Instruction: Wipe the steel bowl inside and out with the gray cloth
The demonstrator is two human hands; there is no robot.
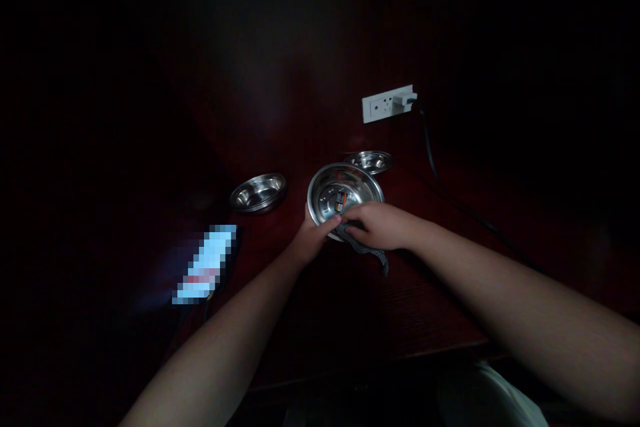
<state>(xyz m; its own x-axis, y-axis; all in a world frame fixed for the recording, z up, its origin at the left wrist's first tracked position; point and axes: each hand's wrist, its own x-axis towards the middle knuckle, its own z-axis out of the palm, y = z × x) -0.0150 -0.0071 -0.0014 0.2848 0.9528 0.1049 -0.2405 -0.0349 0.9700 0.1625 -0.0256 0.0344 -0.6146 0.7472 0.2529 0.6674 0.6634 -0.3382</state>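
A shiny metal bowl (320,190) is tilted toward me above the dark red table. My left hand (316,235) is closed on its near left rim, thumb over the edge. My right hand (376,223) is closed on a dark grey patterned cloth (367,250) at the bowl's near right side. Part of the cloth lies over the rim and one end hangs down outside. A small black and orange label or its reflection (341,201) shows inside the bowl; I cannot tell which.
Another metal bowl (257,193) sits to the left, and a metal dish (373,161) behind the held bowl. A lit, blurred-out screen (207,263) lies at left. A white wall socket (377,107) holds a plug with a black cable (429,147) running down right. The table's front edge (425,352) is near me.
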